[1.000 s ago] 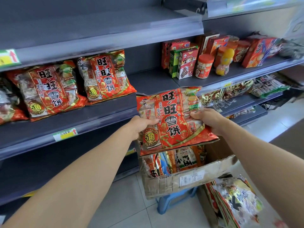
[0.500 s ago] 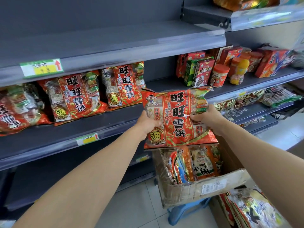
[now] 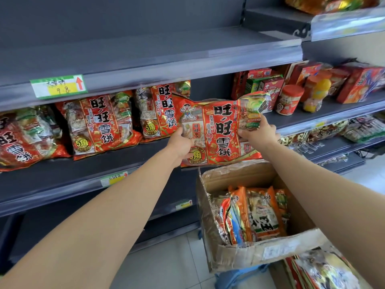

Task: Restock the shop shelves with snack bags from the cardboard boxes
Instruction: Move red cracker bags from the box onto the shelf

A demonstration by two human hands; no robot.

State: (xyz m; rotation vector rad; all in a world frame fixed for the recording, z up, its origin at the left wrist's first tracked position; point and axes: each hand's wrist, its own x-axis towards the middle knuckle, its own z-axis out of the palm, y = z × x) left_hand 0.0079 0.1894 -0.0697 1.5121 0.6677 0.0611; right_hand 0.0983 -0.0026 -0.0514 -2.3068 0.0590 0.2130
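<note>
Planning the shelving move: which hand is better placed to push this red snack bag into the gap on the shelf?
Probably the left hand: it grips the red snack bag on the side nearest the shelf gap.

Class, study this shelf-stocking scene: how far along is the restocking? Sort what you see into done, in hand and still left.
Done: three matching red snack bags already stand in a row on the middle shelf.
In hand: the left hand and right hand hold a fourth red bag in front of the gap beside that row.
Left: the cardboard box still holds several snack bags.
</note>
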